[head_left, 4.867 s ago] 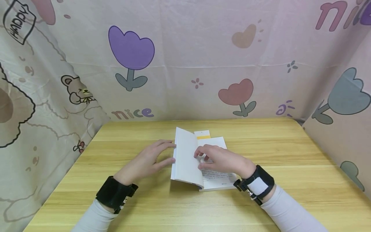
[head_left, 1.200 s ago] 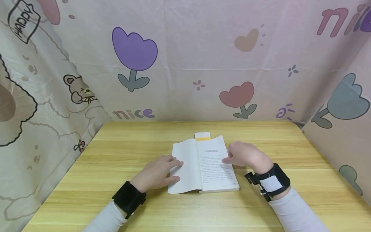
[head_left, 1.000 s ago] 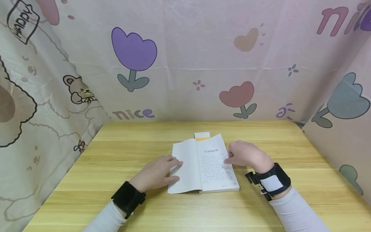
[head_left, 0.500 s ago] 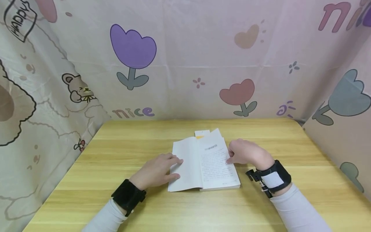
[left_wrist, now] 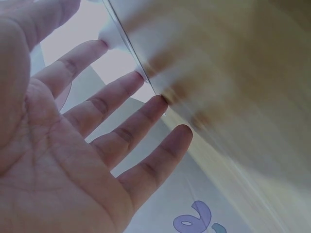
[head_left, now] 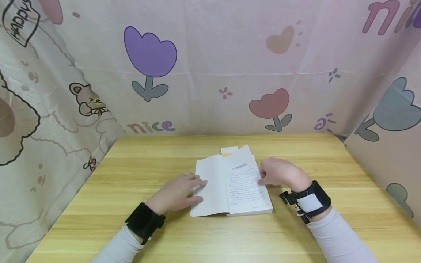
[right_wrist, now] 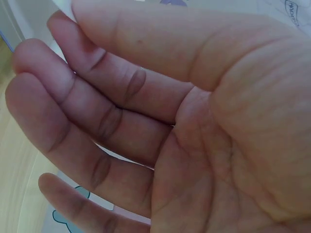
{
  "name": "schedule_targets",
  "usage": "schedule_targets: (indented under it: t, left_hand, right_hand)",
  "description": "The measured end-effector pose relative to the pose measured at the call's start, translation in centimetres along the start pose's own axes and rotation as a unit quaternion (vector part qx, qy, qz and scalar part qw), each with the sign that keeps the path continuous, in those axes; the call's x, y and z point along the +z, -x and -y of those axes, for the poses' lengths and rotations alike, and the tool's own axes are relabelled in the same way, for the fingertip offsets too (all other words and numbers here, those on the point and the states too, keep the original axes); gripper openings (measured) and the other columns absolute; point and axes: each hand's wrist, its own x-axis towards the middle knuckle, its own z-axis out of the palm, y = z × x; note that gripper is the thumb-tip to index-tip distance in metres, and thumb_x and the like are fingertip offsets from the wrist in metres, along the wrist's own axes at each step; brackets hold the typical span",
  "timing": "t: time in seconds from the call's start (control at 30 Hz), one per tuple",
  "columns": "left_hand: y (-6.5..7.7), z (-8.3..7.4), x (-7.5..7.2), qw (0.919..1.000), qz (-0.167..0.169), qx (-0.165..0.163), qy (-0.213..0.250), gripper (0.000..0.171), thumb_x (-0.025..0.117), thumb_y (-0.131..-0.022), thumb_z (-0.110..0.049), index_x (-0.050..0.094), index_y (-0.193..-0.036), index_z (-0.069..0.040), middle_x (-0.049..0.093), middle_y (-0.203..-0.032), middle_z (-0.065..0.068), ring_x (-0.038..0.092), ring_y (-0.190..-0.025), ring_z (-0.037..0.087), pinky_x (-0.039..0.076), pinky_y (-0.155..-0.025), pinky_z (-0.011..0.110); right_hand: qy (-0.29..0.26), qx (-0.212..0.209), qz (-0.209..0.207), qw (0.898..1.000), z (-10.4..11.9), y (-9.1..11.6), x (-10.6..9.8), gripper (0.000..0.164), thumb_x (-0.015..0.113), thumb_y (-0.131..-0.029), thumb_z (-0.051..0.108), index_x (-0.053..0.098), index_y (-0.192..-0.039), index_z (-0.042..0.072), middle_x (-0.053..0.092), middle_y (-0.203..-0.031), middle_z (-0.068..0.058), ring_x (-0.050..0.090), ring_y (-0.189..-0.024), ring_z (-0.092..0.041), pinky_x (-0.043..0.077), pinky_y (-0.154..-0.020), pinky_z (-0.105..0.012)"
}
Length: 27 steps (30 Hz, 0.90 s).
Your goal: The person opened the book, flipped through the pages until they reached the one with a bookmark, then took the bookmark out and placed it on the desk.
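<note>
A book (head_left: 210,188) lies open on the wooden table, its left page blank and its right page (head_left: 245,186) printed. My left hand (head_left: 175,191) rests with spread, fairly straight fingers on the outer part of the left page; the left wrist view shows its fingertips (left_wrist: 131,82) along the book's edge. My right hand (head_left: 281,173) pinches the outer edge of the right page between thumb and index finger, and a white paper corner (right_wrist: 65,7) shows between them in the right wrist view. That page is skewed, its top corner standing above the pages beneath.
A white card with a yellow band (head_left: 229,150) sticks out behind the book's top edge. The wooden table (head_left: 148,153) reaches back to a patterned cloth (head_left: 204,54), which also hangs at both sides. Each wrist wears a black strap.
The left leaf, raised at first, now lies down under my left hand. My right hand has moved from the book's middle to the right page's edge, and that page's top corner has shifted up and left.
</note>
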Motion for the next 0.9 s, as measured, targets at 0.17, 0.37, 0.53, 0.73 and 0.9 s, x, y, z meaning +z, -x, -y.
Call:
schedule_targets:
  t: [0.17, 0.37, 0.53, 0.73, 0.9]
  left_hand:
    - [0.08, 0.08, 0.05, 1.0000, 0.002, -0.004, 0.000, 0.053, 0.064, -0.089, -0.044, 0.060, -0.135, -0.017, 0.055, -0.130, 0.008, 0.051, -0.116, 0.027, 0.044, -0.094, 0.045]
    - [0.04, 0.16, 0.12, 1.0000, -0.001, -0.003, -0.003, 0.052, 0.064, -0.089, -0.044, 0.060, -0.134, -0.018, 0.056, -0.130, 0.008, 0.051, -0.116, 0.027, 0.045, -0.093, 0.046]
    - [0.06, 0.26, 0.24, 1.0000, -0.003, 0.001, -0.004, 0.051, 0.063, -0.090, -0.044, 0.061, -0.133, -0.017, 0.056, -0.130, 0.010, 0.051, -0.117, 0.029, 0.045, -0.093, 0.047]
    - [-0.01, 0.30, 0.19, 1.0000, -0.001, 0.003, -0.005, 0.051, 0.063, -0.090, -0.044, 0.061, -0.134, -0.019, 0.056, -0.131, 0.010, 0.051, -0.117, 0.029, 0.045, -0.093, 0.047]
    - [-0.11, 0.35, 0.19, 1.0000, -0.001, 0.003, -0.007, 0.053, 0.066, -0.088, -0.045, 0.061, -0.133, -0.019, 0.056, -0.131, 0.010, 0.052, -0.116, 0.029, 0.045, -0.093, 0.046]
  right_hand:
    - [-0.001, 0.004, 0.002, 1.000, -0.01, -0.03, -0.05, 0.035, 0.078, -0.079, 0.027, 0.054, -0.057, 0.014, 0.038, -0.056, 0.005, 0.038, -0.050, -0.009, 0.028, -0.048, -0.023]
    - [-0.004, -0.002, 0.002, 1.000, -0.10, -0.01, 0.05, 0.036, 0.077, -0.080, 0.026, 0.052, -0.056, 0.015, 0.036, -0.055, 0.006, 0.037, -0.050, -0.009, 0.027, -0.047, -0.023]
    - [-0.010, -0.008, 0.006, 1.000, -0.03, 0.11, 0.00, 0.037, 0.077, -0.081, 0.025, 0.051, -0.056, 0.015, 0.034, -0.055, 0.006, 0.035, -0.049, -0.008, 0.026, -0.048, -0.023]
    - [-0.015, -0.007, 0.008, 1.000, -0.09, 0.19, -0.25, 0.036, 0.075, -0.083, 0.024, 0.052, -0.058, 0.013, 0.033, -0.056, 0.005, 0.035, -0.050, -0.009, 0.026, -0.048, -0.023]
    - [-0.038, -0.002, 0.017, 0.999, -0.22, 0.28, -0.66, 0.026, 0.067, -0.090, 0.019, 0.062, -0.066, 0.012, 0.036, -0.056, 0.005, 0.036, -0.050, -0.009, 0.028, -0.048, -0.023]
